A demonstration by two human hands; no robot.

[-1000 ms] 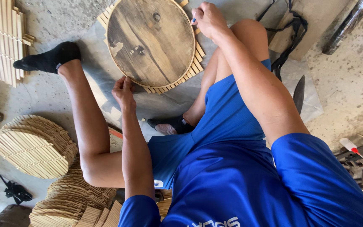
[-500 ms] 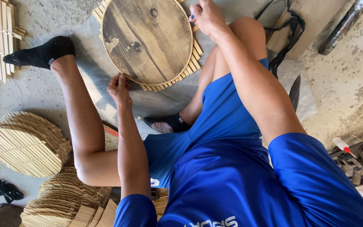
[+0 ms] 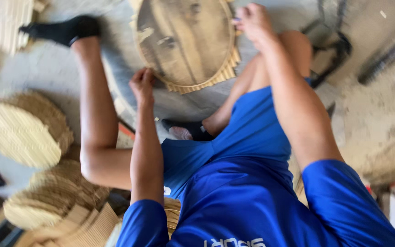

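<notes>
Fingers of the left hand (image 3: 141,84) are curled together on the near-left rim of the disc (image 3: 186,41). They look pinched on the slats (image 3: 206,82) that stick out from under it, though blur keeps me from telling whether they grip a slat or only press on it. To the left of that hand, my outstretched left leg (image 3: 92,105) runs across the floor (image 3: 380,119) to a black sock (image 3: 65,29). Beyond the leg, two stacks (image 3: 24,128) of round slat mats sit toward the floor's left edge.

The disc, round and of dark weathered wood, lies flat on the slats between my legs, toward the far edge of the floor. It touches both hands. The right hand (image 3: 252,23) sits on its far-right rim, above the bent right knee. Its fingers are closed, and something small and dark shows between them that I cannot identify.

Compared with a second ago, both hands keep the same spots on the rim, and the disc has not left the slats. What changed is the view: it has swung and smeared, so the disc sits further right in frame. I cannot tell whether the disc itself has turned.
</notes>
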